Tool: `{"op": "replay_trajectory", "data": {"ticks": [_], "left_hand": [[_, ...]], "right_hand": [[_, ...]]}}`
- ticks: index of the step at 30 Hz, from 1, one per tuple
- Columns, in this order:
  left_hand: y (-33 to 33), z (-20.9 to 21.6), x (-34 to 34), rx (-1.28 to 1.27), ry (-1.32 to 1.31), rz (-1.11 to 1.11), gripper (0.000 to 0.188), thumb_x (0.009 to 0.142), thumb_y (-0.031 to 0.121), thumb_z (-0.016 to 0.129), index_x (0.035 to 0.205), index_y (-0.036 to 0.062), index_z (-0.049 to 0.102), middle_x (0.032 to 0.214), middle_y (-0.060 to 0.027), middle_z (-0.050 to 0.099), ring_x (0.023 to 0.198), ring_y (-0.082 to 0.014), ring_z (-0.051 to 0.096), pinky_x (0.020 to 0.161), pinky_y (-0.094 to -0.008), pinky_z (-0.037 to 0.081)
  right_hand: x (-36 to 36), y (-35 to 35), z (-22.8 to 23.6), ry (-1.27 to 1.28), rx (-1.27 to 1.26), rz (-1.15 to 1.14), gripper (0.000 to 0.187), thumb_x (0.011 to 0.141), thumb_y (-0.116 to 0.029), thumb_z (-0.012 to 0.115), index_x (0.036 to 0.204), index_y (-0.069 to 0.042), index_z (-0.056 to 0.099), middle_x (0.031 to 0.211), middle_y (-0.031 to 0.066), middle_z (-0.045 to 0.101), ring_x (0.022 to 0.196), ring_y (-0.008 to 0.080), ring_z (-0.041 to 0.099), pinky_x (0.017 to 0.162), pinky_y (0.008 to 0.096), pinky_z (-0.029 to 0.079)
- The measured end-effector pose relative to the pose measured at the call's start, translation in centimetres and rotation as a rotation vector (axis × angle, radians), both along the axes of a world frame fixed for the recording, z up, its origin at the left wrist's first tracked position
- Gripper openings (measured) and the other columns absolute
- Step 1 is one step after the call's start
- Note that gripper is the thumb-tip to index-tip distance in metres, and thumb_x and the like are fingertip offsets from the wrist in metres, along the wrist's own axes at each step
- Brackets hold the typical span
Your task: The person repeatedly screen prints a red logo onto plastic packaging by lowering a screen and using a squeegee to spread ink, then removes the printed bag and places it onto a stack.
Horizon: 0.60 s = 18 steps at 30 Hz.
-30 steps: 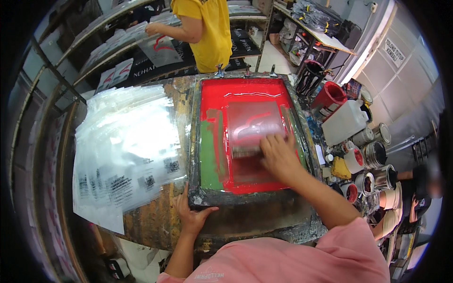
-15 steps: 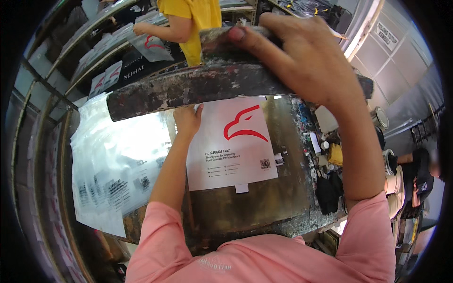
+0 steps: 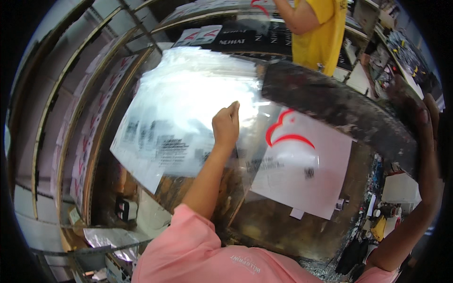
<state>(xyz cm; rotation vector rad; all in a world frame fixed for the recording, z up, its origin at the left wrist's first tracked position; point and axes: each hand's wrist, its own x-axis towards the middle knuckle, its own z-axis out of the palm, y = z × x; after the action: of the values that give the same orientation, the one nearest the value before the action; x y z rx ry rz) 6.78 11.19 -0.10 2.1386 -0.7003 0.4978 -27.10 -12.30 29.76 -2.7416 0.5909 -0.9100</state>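
My left hand (image 3: 225, 125) is closed in a pinch at the edge of a translucent plastic sheet (image 3: 252, 141), beside a pile of similar sheets. Its free part stretches right over a white sheet with a red bird-head outline (image 3: 325, 151), and small dark print shows there, partly blurred. My right hand (image 3: 428, 129), dim and near the right rim, is wrapped round the far end of a raised, paint-stained dark frame (image 3: 330, 101). The frame slants above the board (image 3: 283, 231) on which the white sheet lies.
Overlapping printed plastic sheets (image 3: 188, 99) cover the left side of the bench. Shelves (image 3: 89, 127) stand further left. Beyond the frame is a person in a yellow shirt (image 3: 314, 37). Dark cloth (image 3: 351, 254) and small containers lie at the right.
My view has turned left. My left hand has pulled the plastic sheet's edge leftward, toward the pile. The raised frame and my right hand now appear farther right.
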Motion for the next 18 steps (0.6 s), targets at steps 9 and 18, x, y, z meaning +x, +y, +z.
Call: {"op": "replay_trajectory", "data": {"ticks": [9, 18], "left_hand": [[11.6, -0.9, 17.1, -0.096, -0.064, 0.097, 0.057, 0.105, 0.036, 0.062, 0.150, 0.0017, 0.052, 0.140, -0.0269, 0.057, 0.131, -0.0435, 0.053, 0.111, -0.0489, 0.043], [28.8, -3.1, 11.0, 0.761, 0.318, 0.434, 0.099, 0.097, 0.083, 0.032, 0.170, 0.0174, 0.022, 0.175, -0.0269, 0.009, 0.160, -0.0513, 0.001, 0.123, -0.0717, -0.004]], "right_hand": [[-3.1, -3.5, -3.3, 0.193, -0.151, -0.297, 0.065, 0.110, -0.049, 0.050, 0.156, -0.003, 0.050, 0.155, 0.0224, 0.054, 0.147, 0.0309, 0.050, 0.120, 0.0377, 0.036], [-2.7, -3.0, -3.7, 0.086, -0.116, -0.277, 0.067, 0.109, -0.049, 0.052, 0.150, 0.003, 0.053, 0.149, 0.0251, 0.057, 0.140, 0.0344, 0.055, 0.118, 0.0391, 0.037]]}}
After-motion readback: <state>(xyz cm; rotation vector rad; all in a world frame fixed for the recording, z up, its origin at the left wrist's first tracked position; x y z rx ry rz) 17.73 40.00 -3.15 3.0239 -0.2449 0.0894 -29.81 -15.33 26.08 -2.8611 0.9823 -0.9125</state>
